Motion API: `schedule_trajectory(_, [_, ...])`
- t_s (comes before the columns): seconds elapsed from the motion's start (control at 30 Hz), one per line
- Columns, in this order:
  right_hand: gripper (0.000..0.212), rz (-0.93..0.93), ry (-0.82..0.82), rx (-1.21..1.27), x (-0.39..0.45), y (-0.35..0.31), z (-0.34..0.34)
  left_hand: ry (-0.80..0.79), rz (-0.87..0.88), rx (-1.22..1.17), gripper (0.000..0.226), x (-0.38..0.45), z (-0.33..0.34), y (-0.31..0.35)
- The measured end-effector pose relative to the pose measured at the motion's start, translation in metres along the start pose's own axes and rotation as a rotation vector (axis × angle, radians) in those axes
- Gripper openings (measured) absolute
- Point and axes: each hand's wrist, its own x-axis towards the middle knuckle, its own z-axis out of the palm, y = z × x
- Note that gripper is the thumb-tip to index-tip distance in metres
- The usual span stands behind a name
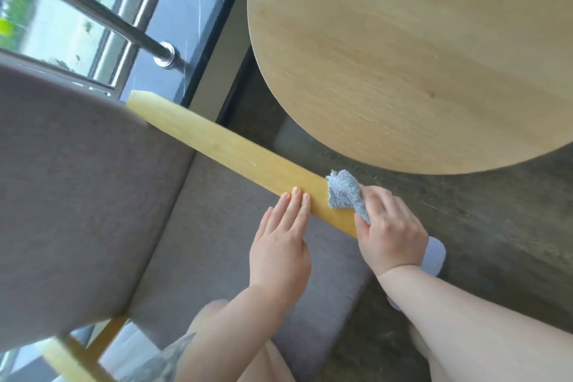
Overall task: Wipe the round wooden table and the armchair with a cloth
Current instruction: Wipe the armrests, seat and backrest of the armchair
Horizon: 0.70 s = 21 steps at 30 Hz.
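Forearms are entering from the lower edge, both bare. Left hand (280, 245) is lying flat and open, fingers (296, 200) straight and together, their tips resting on the near edge of the wooden armrest (223, 146); it is holding nothing. Right hand (389, 226) is curled around a blue-grey cloth (344, 189), gripping it against the near end of the same armrest, just beside the left fingertips. Part of the cloth is bunching out beyond the right fingers; the remainder is hidden under the palm.

Beneath both hands, the grey fabric seat (217, 242) of the armchair is showing, with the grey backrest (71, 189) rising to the left of the left fingers. The armrest is running away from the fingers toward the upper left. A pale object (434, 256) is lying on the floor under the right wrist; it is mostly covered and cannot be identified.

Beyond the right fingers, the round wooden table (418, 49) is standing apart from the armrest, its top bare and cut off at the top and right edges. Dark floor (480, 211) is lying between table and chair.

Farthest out, beyond the armrest's far end, a metal railing (124, 22) is crossing a window (62, 28); the greenery outside is blurred.
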Motion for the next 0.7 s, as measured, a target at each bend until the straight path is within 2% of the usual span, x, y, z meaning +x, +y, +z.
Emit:
schedule_trajectory(0.17, [0.035,0.000,0.054,-0.075,-0.001,-0.004,0.004,-0.080,0.236,0.035,0.066,0.005,-0.002,-0.032])
schedule_trajectory(0.33, [0.032,-0.008,0.116,-0.212,-0.005,-0.009,0.009,-0.129,0.649,0.118,0.070,0.030,-0.006,-0.088])
schedule_trajectory(0.5, [0.030,0.007,0.099,-0.296,-0.005,-0.015,0.008,-0.128,0.998,0.313,0.067,0.089,-0.047,-0.172])
schedule_trajectory(0.6, [0.029,0.000,0.121,-0.333,-0.005,-0.017,0.009,-0.046,1.065,0.469,0.059,0.139,-0.087,-0.241])
schedule_trajectory(0.7, [0.028,-0.002,0.147,-0.357,-0.003,-0.018,0.011,-0.047,1.003,0.532,0.060,0.179,-0.106,-0.291])
